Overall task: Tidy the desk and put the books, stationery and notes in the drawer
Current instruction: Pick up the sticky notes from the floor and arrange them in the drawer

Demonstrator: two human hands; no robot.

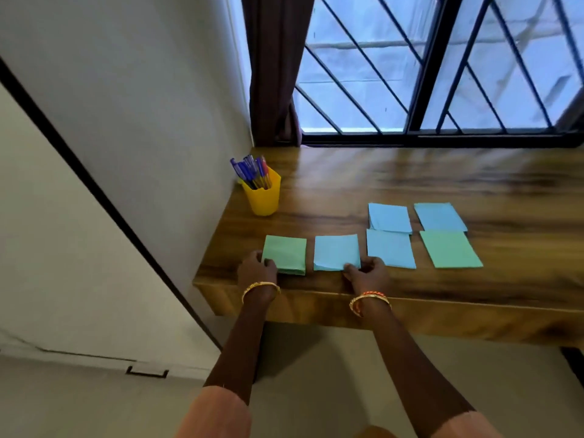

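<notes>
Several stacks of square notes lie on the wooden desk [347, 191]. My left hand [256, 269] pinches the near left corner of a green note stack [286, 252]. My right hand [368, 275] pinches the near right corner of a light blue note stack [336, 251]. Further right lie another blue stack [390, 248] and a green stack [450, 249]. Behind them sit two more blue stacks [389, 216] [440, 215]. A yellow cup [264, 197] full of blue pens [251, 170] stands at the desk's far left corner. No drawer is visible.
A white wall [142, 105] borders the desk on the left. A barred window [442, 64] and a brown curtain [276, 67] rise behind the desk. The desk's front edge [442, 314] runs just beyond my wrists, with pale floor [94, 406] below.
</notes>
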